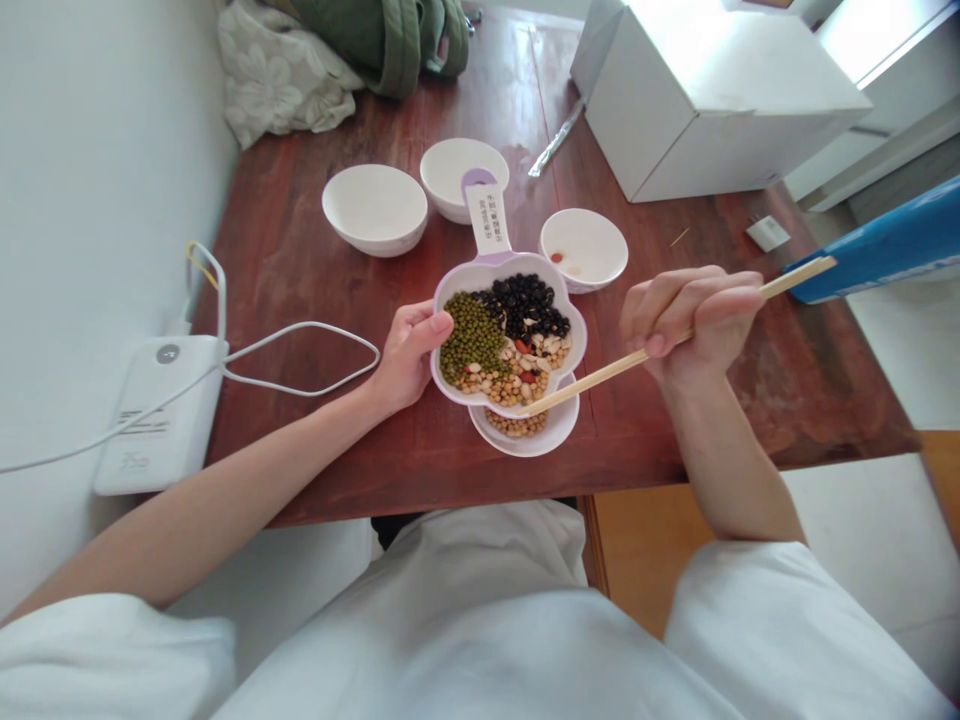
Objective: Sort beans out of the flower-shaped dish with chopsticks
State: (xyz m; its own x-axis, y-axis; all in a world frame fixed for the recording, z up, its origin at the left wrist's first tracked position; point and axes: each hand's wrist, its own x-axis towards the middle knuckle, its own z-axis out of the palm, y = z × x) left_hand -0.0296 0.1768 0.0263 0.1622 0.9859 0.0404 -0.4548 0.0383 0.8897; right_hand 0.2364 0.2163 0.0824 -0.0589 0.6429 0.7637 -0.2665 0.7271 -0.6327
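My left hand (415,352) grips the left rim of a white, flower-shaped dish with a lilac edge and a labelled handle (491,222). Inside lie green mung beans (471,335), black beans (527,305), yellow soybeans (501,386), and pale seeds with a few red ones (536,352). The dish is held over a small white bowl (564,425) with soybeans (516,424) in it, partly hidden by the dish. My right hand (694,318) is closed around wooden chopsticks (589,382), whose tips are at the dish's lower edge by the soybeans.
Behind the dish stand white bowls (375,208) (450,180), and one bowl (592,240) with a few bits inside. A white box (720,110), blue object (885,240), small white adapter (768,233), foil strip (556,140) and green bag (375,40) surround them. A power bank (161,415) with cable sits left.
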